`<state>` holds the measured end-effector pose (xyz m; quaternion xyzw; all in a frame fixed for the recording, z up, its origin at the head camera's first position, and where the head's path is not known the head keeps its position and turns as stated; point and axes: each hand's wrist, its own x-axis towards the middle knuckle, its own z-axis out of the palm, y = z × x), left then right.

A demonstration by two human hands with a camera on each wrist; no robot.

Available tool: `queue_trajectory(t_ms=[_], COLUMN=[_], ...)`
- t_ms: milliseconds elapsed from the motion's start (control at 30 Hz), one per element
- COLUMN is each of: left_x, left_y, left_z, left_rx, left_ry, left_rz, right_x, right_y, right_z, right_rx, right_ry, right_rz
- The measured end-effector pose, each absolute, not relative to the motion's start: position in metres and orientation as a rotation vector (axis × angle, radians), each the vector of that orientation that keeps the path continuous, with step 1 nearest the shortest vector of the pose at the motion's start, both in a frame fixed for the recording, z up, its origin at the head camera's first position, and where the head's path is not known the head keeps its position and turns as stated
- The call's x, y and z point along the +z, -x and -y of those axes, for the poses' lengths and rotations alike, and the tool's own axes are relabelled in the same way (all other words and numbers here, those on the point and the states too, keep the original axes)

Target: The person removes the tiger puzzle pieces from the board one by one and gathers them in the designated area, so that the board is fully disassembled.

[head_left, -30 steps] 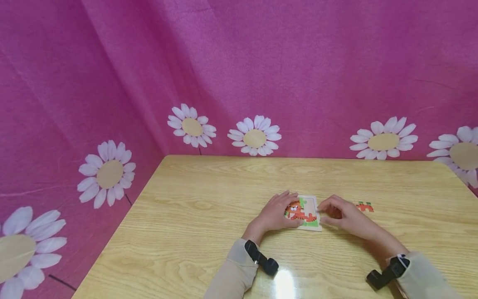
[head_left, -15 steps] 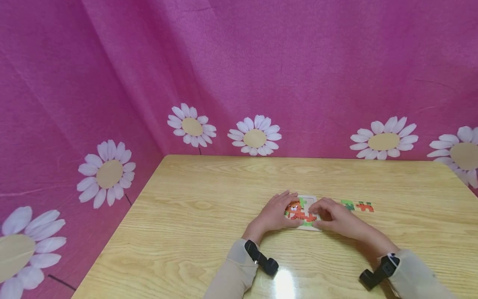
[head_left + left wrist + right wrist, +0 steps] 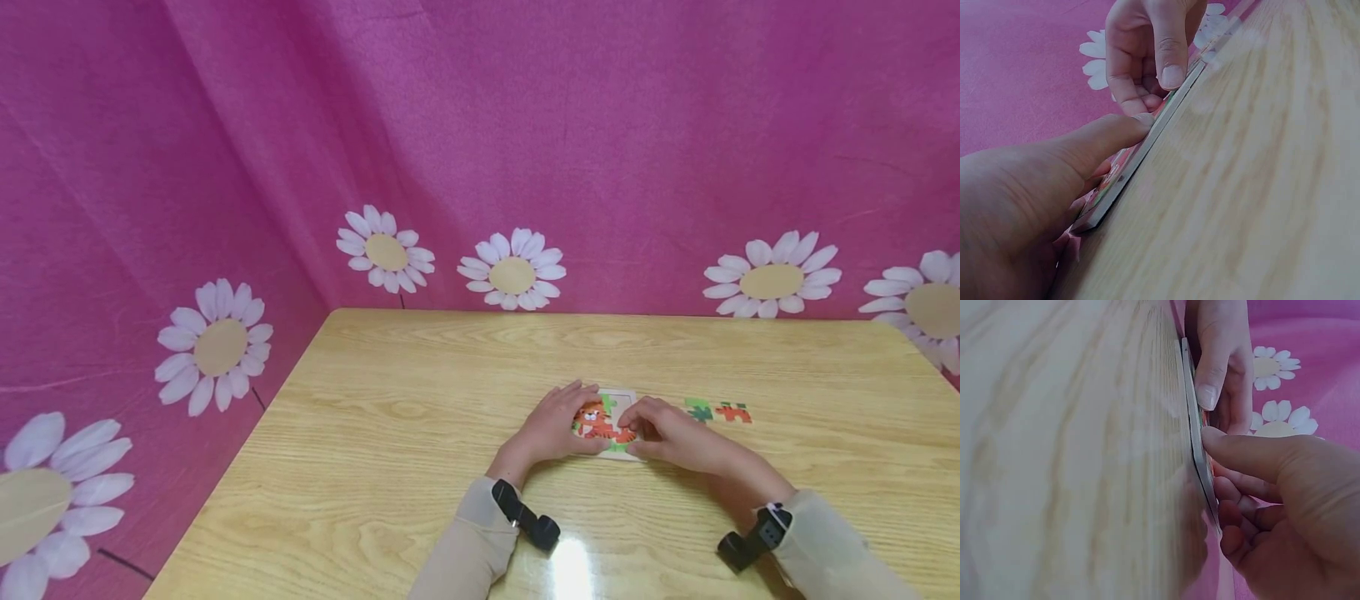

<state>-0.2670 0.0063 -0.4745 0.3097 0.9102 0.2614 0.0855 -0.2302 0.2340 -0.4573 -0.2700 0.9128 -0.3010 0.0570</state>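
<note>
A small jigsaw puzzle board (image 3: 618, 392) with a white rim and an orange tiger picture lies flat on the table. My left hand (image 3: 551, 425) grips its left side, thumb along the near edge and fingers over the far edge. Bent over the board's right part, my right hand (image 3: 678, 435) holds a lower-right orange and green puzzle piece (image 3: 624, 435) between thumb and fingers. The right thumb (image 3: 1215, 439) sits at the board's near edge in the right wrist view. An upper-right patch of the board shows bare. Both hands cover parts of the picture.
Two loose puzzle pieces lie right of the board: a green one (image 3: 698, 409) and an orange one (image 3: 732, 412). The wooden table (image 3: 420, 383) meets a pink curtain (image 3: 630, 150) with printed daisies at its back and left.
My right hand has moved left from beside the board's right edge onto its right part, uncovering the green loose piece. Over the last half second it stays there. My left hand keeps its place.
</note>
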Motion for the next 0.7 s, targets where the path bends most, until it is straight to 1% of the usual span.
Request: queue_trajectory(t_ms=[200,533,700], left_x=[-0.473,-0.475,-0.476], left_y=[0.268,0.268,0.267], left_z=[-0.006,-0.006,-0.007], left_rx=[0.791,0.785,0.788], left_ry=[-0.919,-0.922,-0.917], left_rz=[-2.717,-2.722,-2.719], right_x=[-0.455,-0.466,-0.467], right_y=[0.23,0.219,0.215], right_z=[-0.232,-0.23,-0.23], right_rx=[-0.91,-1.003,-1.053], right_ry=[0.783,0.907,0.876], right_rz=[-2.775,-2.931,-2.943])
